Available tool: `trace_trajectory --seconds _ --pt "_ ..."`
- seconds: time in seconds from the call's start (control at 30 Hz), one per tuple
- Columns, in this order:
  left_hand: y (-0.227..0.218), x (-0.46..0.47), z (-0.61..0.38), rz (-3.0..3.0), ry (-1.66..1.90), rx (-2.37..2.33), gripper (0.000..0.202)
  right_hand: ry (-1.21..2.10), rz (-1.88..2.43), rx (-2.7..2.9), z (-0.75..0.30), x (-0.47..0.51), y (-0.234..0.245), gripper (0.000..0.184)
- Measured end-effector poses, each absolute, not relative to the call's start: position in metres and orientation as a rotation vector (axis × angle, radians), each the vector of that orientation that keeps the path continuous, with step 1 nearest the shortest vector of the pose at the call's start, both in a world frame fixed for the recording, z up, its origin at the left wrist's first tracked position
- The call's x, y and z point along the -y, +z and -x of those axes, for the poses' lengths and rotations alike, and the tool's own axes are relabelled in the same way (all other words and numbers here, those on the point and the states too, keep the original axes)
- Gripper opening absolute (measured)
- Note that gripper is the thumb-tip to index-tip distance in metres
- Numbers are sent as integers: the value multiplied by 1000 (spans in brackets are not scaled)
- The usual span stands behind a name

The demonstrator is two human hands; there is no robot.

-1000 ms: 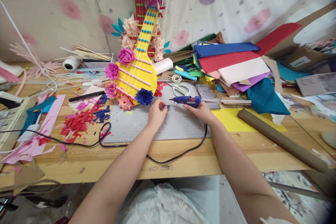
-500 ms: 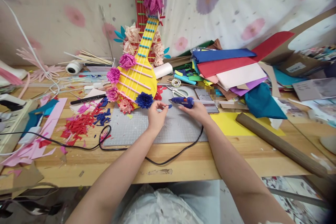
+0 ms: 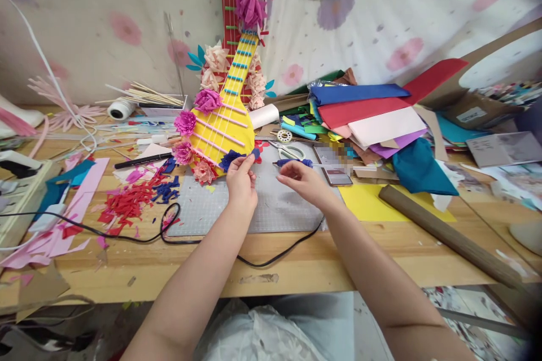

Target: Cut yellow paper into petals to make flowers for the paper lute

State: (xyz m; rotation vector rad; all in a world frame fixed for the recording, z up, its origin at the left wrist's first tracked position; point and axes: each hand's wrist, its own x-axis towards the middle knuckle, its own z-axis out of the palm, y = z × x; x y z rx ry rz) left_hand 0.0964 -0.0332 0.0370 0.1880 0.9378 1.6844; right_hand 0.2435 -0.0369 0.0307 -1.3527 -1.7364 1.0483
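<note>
Closest in, a glossy black cable (image 3: 271,259) looped over the front edge of the pale wooden bench (image 3: 296,271) and onto a grey gridded cutting mat (image 3: 279,211). Both bare forearms reached over that mat. The left hand (image 3: 241,183) was raised at its far edge. Its thumb and first fingers (image 3: 248,162) pinched a small scrap of dark blue paper (image 3: 256,153), held just beside a ruffled blue paper flower (image 3: 230,159) at the rounded base of a yellow guitar-shaped model (image 3: 222,132).

The right hand (image 3: 304,182) lay low on the mat with its fingers loosely curled. A blue glue gun (image 3: 296,162) showed just beyond them, and whether they touched it could not be told.

To the left, shredded red paper (image 3: 127,200) was scattered on the bench. A brown cardboard tube (image 3: 444,234) lay slantwise on the right. Farther back, white-handled scissors (image 3: 291,151) lay in front of flat sheets of coloured paper (image 3: 372,110), which were piled against a flower-printed cloth (image 3: 359,17).
</note>
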Motion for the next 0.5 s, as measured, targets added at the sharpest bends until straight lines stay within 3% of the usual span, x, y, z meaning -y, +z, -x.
trace_trajectory --seconds 0.17,0.5 --pt "30 38 -98 -32 1661 -849 23 1337 1077 1199 -182 31 17 30" --pt "23 36 -93 52 1717 -762 19 1152 998 999 -141 30 14 21"
